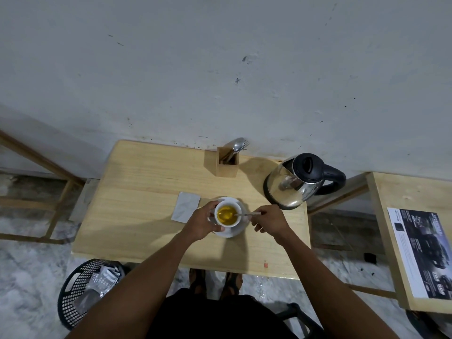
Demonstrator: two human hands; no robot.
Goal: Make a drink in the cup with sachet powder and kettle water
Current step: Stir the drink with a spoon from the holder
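A white cup full of yellow liquid stands on a white saucer in the middle of the wooden table. My left hand wraps around the cup's left side. My right hand pinches the handle of a metal spoon whose bowl sits in the liquid. A silver sachet lies flat just left of the cup. The steel kettle with its black lid and handle stands at the right rear of the table.
A wooden holder with a spoon and fork stands at the back edge by the wall. A black basket with used sachets sits on the floor at the left. A second table with a printed sheet stands at the right.
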